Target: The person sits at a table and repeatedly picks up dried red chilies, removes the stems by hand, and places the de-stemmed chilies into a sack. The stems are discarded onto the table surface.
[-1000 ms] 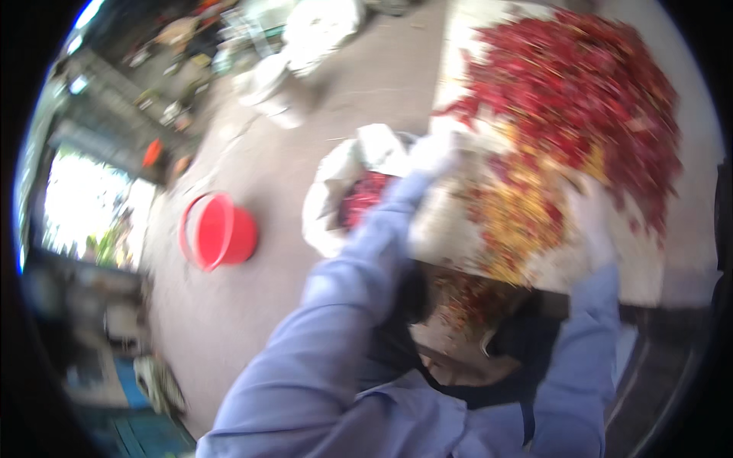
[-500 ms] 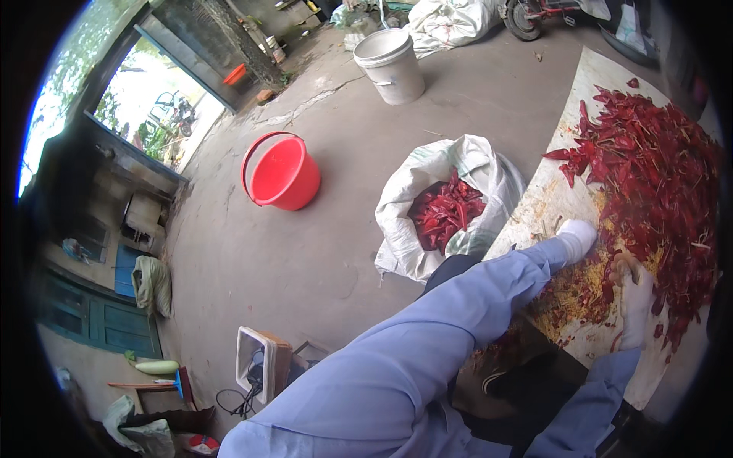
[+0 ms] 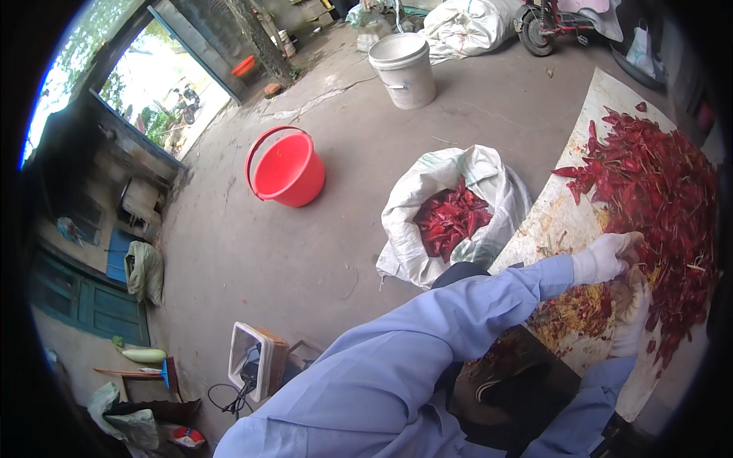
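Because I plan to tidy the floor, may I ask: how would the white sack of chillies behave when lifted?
The white sack would probably sag, as its creased wall folds outward at the rim. The red chillies could spill if it tilts, since its mouth gapes open.

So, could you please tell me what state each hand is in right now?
Left hand: at the red chili pile; open or closed cannot be told.
Right hand: near the left; open or closed cannot be told.

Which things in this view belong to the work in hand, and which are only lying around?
Likely in use:
left hand
right hand
red peppers beside them
pale board
open white sack holding more

Apparently only lying around:
red bucket
pale bucket
pale green gourd
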A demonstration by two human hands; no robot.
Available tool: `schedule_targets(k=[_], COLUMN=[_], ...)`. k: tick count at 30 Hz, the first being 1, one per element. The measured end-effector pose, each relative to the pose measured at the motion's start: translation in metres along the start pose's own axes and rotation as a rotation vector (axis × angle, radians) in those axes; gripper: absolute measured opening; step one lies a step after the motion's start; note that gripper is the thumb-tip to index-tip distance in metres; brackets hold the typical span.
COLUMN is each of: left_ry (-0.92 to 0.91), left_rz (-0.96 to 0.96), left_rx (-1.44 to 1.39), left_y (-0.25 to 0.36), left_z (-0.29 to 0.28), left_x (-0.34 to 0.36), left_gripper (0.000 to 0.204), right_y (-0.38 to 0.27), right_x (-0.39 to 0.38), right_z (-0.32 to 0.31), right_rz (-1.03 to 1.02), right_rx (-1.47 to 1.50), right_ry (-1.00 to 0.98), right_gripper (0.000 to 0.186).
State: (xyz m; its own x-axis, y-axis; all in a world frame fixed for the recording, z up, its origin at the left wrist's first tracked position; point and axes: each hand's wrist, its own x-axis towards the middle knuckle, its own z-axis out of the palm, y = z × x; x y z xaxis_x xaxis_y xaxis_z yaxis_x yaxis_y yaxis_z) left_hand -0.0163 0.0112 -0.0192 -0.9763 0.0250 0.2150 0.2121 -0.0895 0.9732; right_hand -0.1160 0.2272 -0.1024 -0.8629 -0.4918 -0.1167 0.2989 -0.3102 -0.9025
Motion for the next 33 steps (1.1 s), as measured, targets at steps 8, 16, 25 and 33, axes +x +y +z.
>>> schedule_targets(k=[8,16,25,33], left_ry=[-0.043,0.057,0.14,0.188], left_rz=[0.039,-0.256,-0.085,-0.072], left_rx=[-0.127,0.163,0.835,0.799], left_y=[-0.022,0.011,0.007,-0.009], left_z=[-0.01,-0.019,0.004,0.012], left_x=[0.012,-0.007,-0.017,-0.01], left_gripper=[0.079,0.029,0.028,0.028], right_y=[0.004,-0.01,-0.005,-0.013], right_x=[-0.006,-0.009,-0.013,-0.029], right_z=[0.034,0.054,0.066,0.09], right_rz=[-0.029,-0.137,-0.177,-0.539], right_rx=[0.331,-0.29,-0.422,-0.705], right_ry=[-0.064,0.076,0.184,0.138], right_gripper=[0.036,0.027,0.023,0.022])
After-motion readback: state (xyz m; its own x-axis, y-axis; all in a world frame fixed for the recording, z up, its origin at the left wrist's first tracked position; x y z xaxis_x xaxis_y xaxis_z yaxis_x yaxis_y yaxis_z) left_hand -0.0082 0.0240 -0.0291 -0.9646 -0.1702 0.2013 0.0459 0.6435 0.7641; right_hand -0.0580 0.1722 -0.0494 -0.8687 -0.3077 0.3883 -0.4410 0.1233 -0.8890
